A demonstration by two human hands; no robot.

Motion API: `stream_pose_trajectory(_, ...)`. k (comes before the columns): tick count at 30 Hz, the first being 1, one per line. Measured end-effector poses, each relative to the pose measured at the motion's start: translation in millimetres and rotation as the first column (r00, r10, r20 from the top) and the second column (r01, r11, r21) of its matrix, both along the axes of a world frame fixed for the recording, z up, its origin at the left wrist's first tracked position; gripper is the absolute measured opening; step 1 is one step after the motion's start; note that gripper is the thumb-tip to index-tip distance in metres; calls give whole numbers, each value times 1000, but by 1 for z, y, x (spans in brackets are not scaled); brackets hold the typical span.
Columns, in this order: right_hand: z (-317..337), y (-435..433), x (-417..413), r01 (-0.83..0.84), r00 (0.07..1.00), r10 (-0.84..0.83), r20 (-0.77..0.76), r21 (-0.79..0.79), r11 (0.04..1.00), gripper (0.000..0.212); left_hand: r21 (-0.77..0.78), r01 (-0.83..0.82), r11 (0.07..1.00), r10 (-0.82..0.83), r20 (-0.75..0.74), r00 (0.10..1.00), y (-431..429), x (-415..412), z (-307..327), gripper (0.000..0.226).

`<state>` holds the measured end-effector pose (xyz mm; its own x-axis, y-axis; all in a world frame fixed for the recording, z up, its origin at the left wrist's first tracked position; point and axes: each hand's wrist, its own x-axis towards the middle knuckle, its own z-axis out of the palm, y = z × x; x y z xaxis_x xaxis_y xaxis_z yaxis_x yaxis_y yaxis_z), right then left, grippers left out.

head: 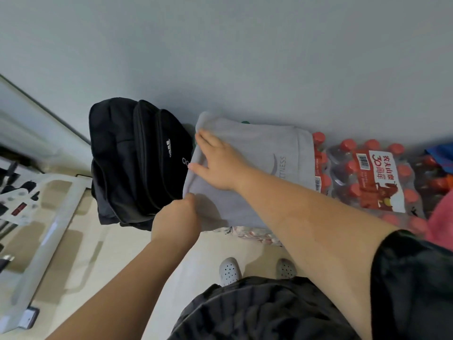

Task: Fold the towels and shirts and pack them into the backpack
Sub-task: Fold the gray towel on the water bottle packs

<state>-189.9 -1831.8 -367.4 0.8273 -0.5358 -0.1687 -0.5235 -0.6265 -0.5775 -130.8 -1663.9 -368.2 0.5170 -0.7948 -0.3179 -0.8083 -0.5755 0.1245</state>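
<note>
Grey wall [220, 45], pale floor [157, 261]; glass table [52, 238]

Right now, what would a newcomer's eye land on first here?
The grey cloth in the middle, spread out by the wall, with the right hand pressed flat on it and the left hand gripping its near left edge. A black backpack stands just left of it, and a shrink-wrapped pack of red-capped bottles sits to its right.

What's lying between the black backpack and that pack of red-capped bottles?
In the head view, a grey cloth, with the right hand flat on it and the left hand gripping its edge.
</note>
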Motion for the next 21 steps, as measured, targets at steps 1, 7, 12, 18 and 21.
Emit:
stream_pose_trajectory(1, -4, 0, -2, -36, 999, 35, -42, -9, 999, 80, 40, 39, 998, -40, 32, 999, 0, 1, 0, 16)
stream_pose_trajectory(7, -7, -18, -57, 113, 993, -114, -33, -32, 993, 63, -4, 183, 983, -182, 23, 983, -22, -17, 7, 22)
stream_pose_trajectory(12, -3, -58, -133, 351, 932, -358, -60, -105, 931, 52, -100, 227, 969, -237, -102, 966, -60, -53, 16, 21)
stream_pose_trajectory(18, -5, -101, -185, 357, 927, -360, -107, -47, 933, 46, -147, 281, 948, -304, -167, 938, -95, -108, 19, 32)
stream_pose_trajectory(21, -5, -111, -187, 285, 954, -286, -90, -32, 958, 44, -125, 256, 959, -272, -144, 951, -101, -132, 14, 34)
